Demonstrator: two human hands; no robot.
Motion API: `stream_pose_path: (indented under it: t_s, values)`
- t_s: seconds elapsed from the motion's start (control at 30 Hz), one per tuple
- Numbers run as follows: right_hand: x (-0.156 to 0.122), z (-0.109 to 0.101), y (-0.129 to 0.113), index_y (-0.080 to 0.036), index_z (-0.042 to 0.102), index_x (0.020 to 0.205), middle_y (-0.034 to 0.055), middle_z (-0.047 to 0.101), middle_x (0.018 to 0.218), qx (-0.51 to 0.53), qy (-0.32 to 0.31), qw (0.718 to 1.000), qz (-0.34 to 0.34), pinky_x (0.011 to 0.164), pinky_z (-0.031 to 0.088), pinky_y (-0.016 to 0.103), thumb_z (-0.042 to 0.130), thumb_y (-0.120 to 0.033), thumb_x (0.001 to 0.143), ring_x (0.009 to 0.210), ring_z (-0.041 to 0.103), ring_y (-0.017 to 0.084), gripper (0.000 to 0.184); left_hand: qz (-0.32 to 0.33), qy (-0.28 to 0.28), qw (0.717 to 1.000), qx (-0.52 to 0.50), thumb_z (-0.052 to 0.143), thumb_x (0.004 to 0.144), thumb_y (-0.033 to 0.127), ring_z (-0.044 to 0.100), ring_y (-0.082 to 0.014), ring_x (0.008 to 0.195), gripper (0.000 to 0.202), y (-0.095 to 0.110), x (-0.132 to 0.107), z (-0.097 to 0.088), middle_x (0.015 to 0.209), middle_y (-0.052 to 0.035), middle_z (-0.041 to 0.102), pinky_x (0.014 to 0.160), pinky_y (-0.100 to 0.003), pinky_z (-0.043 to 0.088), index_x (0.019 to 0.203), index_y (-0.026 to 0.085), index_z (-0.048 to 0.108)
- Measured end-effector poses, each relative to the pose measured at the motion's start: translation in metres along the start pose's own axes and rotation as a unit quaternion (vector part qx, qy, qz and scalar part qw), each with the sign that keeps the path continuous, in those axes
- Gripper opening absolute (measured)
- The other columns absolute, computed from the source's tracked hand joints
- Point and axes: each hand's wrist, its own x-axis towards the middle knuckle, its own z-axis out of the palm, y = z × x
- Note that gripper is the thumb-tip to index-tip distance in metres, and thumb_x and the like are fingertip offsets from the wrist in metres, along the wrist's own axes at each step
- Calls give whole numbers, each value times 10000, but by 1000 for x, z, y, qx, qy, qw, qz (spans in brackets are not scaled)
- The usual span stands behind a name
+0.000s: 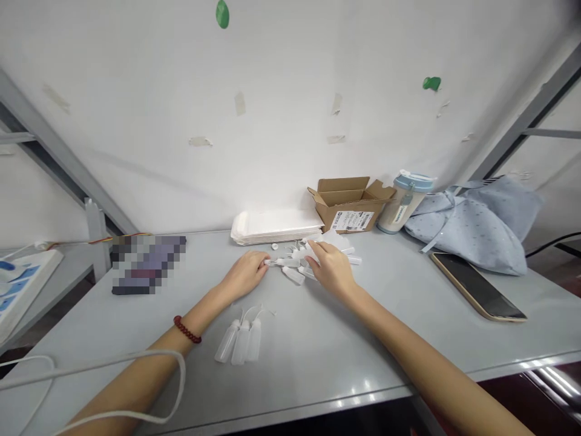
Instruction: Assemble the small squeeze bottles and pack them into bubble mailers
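My left hand is closed, its fingertips pinching a small white cap at the tip end of a translucent squeeze bottle. Over the right side of a loose pile of such bottles lies my right hand, its thumb and index finger apart near that bottle's base. What its other fingers touch is hidden. Another bottle rests just below the pinched one. Three bottles with thin curved tips lie side by side nearer the front, below my left hand. A loose white cap sits behind the pile.
Behind the pile are stacked white padded envelopes and an open cardboard box. A tumbler, a blue cloth bag and a phone occupy the right. A blurred-out item lies left. A white cable crosses my left forearm.
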Motion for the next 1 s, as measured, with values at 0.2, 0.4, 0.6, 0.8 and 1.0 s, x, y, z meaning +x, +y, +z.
stream_pose_path:
  t_s: [0.2, 0.4, 0.6, 0.8, 1.0]
  values:
    - [-15, -12, -28, -160, 608, 929, 100, 625, 861, 115, 62, 986, -106, 679, 440, 311, 474, -239, 863, 821, 561, 216, 169, -12, 24, 999, -46, 427, 841, 243, 552, -235, 821, 267, 2, -15, 12, 761, -54, 622, 747, -340, 426, 1022, 174, 611]
    - [-38, -33, -64, -166, 624, 888, -18, 576, 641, 287, -237, 895, -245, 553, 376, 195, 481, -191, 866, 529, 470, 86, 147, -18, 50, 993, -104, 452, 845, 290, 541, -205, 778, 277, -1, -13, 15, 750, -38, 594, 750, -315, 421, 1022, 157, 618]
    - [-41, -31, -67, -169, 643, 900, 13, 615, 732, 271, -294, 872, -281, 584, 385, 198, 483, -202, 870, 595, 517, 100, 166, -56, 81, 979, -176, 473, 836, 347, 529, -153, 659, 287, 1, -13, 10, 702, -6, 578, 657, -263, 436, 974, 152, 631]
    - [-42, -31, -66, -174, 636, 914, 12, 621, 740, 260, -299, 868, -300, 574, 370, 195, 484, -202, 868, 598, 519, 101, 161, -97, 121, 962, -224, 487, 820, 363, 573, -165, 766, 273, 4, -12, 8, 852, -44, 641, 685, -263, 449, 921, 160, 640]
    - [-49, -29, -72, -182, 559, 1081, -6, 598, 689, 250, -289, 873, -301, 543, 351, 199, 493, -252, 866, 536, 488, 102, 235, -122, 119, 953, -252, 517, 794, 365, 592, -175, 791, 253, 9, -12, 5, 878, -52, 676, 693, -273, 450, 867, 161, 647]
